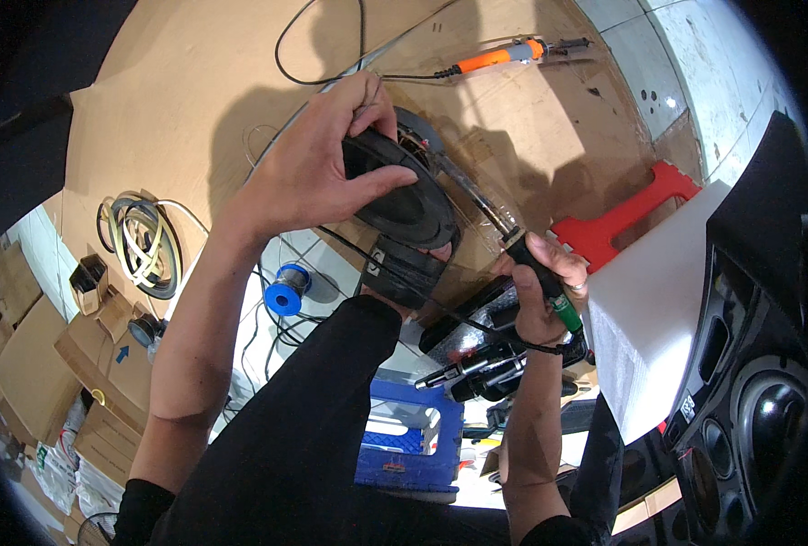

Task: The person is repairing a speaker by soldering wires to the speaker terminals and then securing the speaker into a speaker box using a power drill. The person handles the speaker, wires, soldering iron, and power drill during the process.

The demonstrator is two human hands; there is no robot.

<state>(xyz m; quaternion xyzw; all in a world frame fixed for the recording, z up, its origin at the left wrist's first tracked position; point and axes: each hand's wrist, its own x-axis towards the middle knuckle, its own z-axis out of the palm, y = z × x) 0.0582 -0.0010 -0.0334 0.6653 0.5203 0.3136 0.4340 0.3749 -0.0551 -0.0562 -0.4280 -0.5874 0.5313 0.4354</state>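
My left hand [317, 168] grips a black round loudspeaker driver [408, 205] by its rim, thumb across the cone and fingers on the upper edge. The driver is tilted on edge, its back turned to the right. In my right hand [549, 278] is a soldering iron [486, 202] with a black and green handle, its metal shaft pointing up and left. Its tip reaches the back of the driver near the terminals; whether it touches is hidden. A black cable runs from the handle's end. Below the driver is my foot in a black strapped sandal [404, 271].
An orange-handled soldering iron [499, 57] lies on the cardboard sheet [176, 100]. Nearby are a blue solder spool [285, 291], coiled cable [144, 241], power tools [481, 369], a red plastic stool [622, 218], a blue stool [413, 460] and white foam [650, 337]. Speaker cabinets [768, 409] stand right.
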